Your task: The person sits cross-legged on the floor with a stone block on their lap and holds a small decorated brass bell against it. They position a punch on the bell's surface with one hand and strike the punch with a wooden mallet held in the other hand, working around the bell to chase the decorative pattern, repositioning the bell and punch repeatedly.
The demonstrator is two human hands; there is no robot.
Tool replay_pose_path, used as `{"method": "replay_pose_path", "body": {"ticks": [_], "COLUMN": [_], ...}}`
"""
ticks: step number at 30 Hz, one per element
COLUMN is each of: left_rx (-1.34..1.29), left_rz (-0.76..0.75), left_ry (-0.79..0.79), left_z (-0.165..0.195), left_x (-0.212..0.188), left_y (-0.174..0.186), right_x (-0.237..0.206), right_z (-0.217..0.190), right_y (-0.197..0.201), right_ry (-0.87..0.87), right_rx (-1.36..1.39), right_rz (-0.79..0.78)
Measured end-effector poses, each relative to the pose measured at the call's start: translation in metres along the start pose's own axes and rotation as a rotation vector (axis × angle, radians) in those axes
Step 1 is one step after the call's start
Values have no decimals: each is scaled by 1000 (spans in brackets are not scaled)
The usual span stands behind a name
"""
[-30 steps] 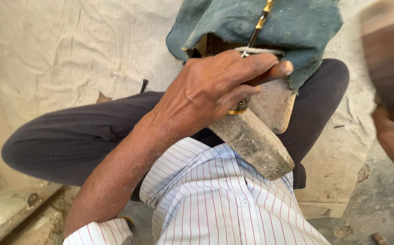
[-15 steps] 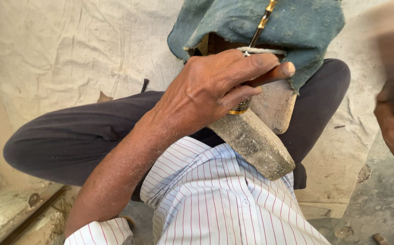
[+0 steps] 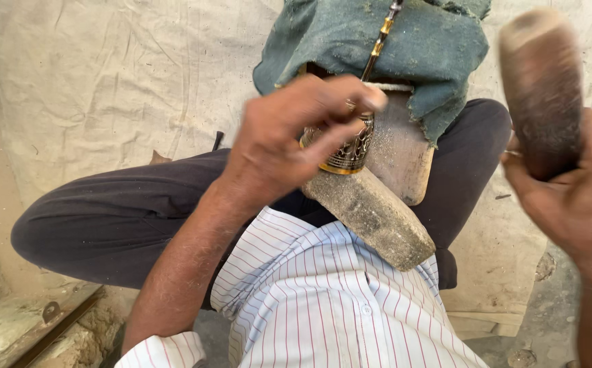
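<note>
Here, seen from above: left hand (image 3: 296,146) curled over a small pierced brass cup (image 3: 345,148), fingers (image 3: 350,102) closed on its upper part, somewhat blurred. Cup pressed against a wooden block (image 3: 402,153), resting on that block's near face, gold rim toward the body. Thin metal tool (image 3: 380,37) with brass bands slanted up from the cup, across the green cloth (image 3: 419,48) draped over the block's far end. Rough stone-like slab (image 3: 371,215) wedged just below the cup, leaning from the block down onto the striped shirt (image 3: 323,300). Pale filings scattered on the block beside the cup.

Right hand (image 3: 575,197) raised well to the right of the block, wrapped tight round the lower end of a dark rounded mallet (image 3: 540,88), head up, blurred. Dark trouser legs (image 3: 112,218) folded under and left of the block. Pale sheet (image 3: 105,88) spread on the floor beyond the legs.
</note>
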State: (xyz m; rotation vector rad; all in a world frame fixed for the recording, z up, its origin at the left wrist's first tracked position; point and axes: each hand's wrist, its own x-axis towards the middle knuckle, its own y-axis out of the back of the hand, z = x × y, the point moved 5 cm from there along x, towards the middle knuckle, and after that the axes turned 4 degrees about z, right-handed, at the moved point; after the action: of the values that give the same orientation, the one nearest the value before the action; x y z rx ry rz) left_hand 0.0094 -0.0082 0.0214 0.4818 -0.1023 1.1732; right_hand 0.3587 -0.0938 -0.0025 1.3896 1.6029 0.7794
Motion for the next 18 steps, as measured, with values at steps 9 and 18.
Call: {"method": "replay_pose_path", "body": {"ticks": [9, 18], "left_rx": [567, 612], "left_rz": [159, 65], "left_ry": [-84, -67], "left_z": [-11, -12], "left_x": [-19, -20], "left_y": [-1, -14], "right_x": [66, 42], "right_z": [-110, -140], "right_y": [-57, -35], "right_ry": [121, 184], "right_rx": [513, 448], "right_rz": [-100, -18]}}
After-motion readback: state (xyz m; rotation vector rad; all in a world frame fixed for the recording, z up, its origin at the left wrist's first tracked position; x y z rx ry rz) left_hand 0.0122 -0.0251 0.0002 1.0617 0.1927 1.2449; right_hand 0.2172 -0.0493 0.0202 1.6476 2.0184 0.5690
